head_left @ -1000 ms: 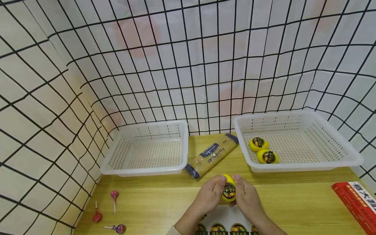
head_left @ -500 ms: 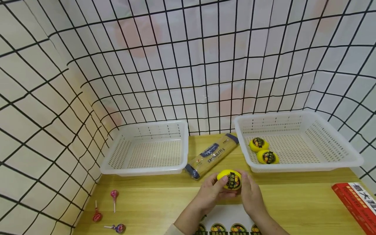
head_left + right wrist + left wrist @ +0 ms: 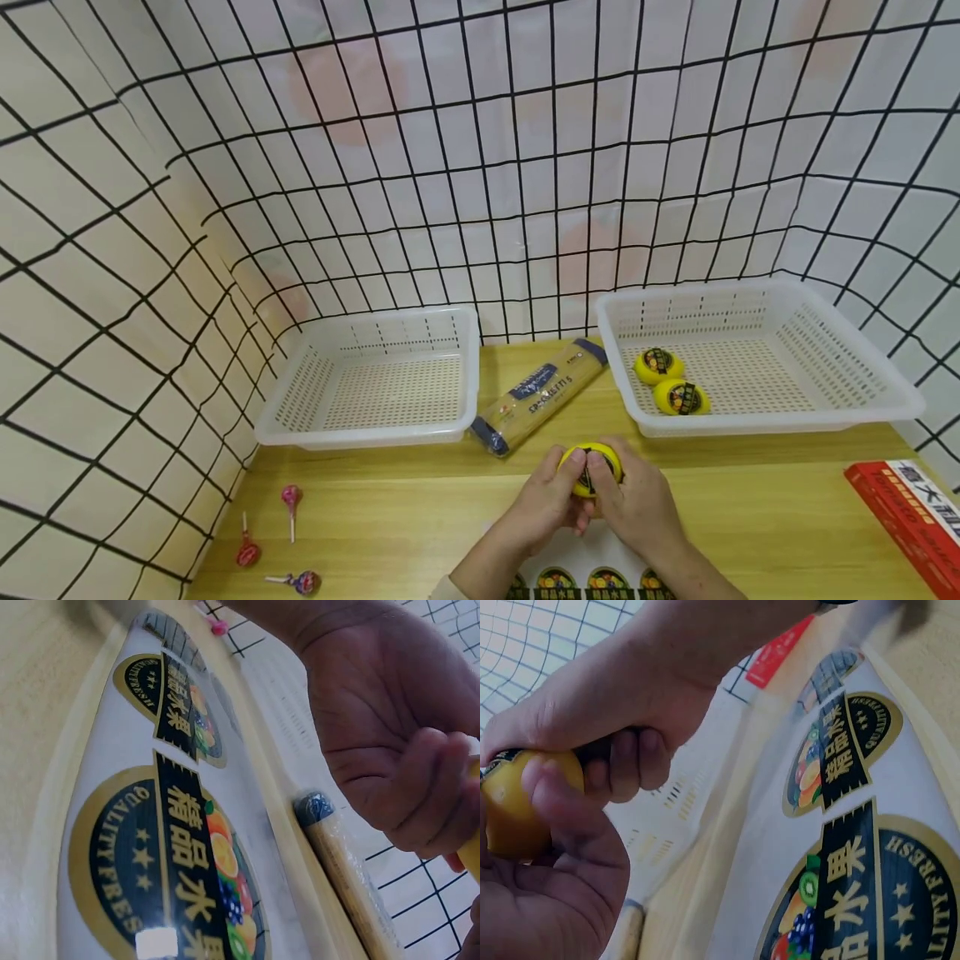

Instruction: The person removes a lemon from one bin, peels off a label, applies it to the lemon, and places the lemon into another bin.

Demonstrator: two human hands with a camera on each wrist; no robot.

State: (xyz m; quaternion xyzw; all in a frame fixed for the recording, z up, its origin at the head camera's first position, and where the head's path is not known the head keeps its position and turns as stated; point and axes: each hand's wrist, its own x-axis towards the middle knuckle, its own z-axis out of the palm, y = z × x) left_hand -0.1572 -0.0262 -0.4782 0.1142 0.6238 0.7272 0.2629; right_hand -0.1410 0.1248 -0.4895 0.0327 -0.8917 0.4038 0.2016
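Both hands hold a yellow lemon (image 3: pixel 611 457) over the near middle of the table. My left hand (image 3: pixel 542 508) grips its left side and my right hand (image 3: pixel 647 507) its right side. Both thumbs press on a dark round label on the lemon, covering much of it. In the left wrist view the lemon (image 3: pixel 517 814) sits between curled fingers. Just under the hands lies a white sheet of round fruit stickers (image 3: pixel 557 581), partly hidden by the forearms. Its labels show large in the right wrist view, dark with gold rims and printed fruit.
Two labelled lemons (image 3: pixel 681 398) lie in the right white basket (image 3: pixel 780 423). Another white basket (image 3: pixel 375 438) stands at the left, with a spaghetti pack (image 3: pixel 540 398) between them. Several lollipops (image 3: pixel 291 495) lie front left. A red tomato sauce box (image 3: pixel 903 525) is at the right edge.
The lemon has been turned in the hands, its label first upright, then tilted. Both thumbs have now come together over the label. The baskets and other items stay put.
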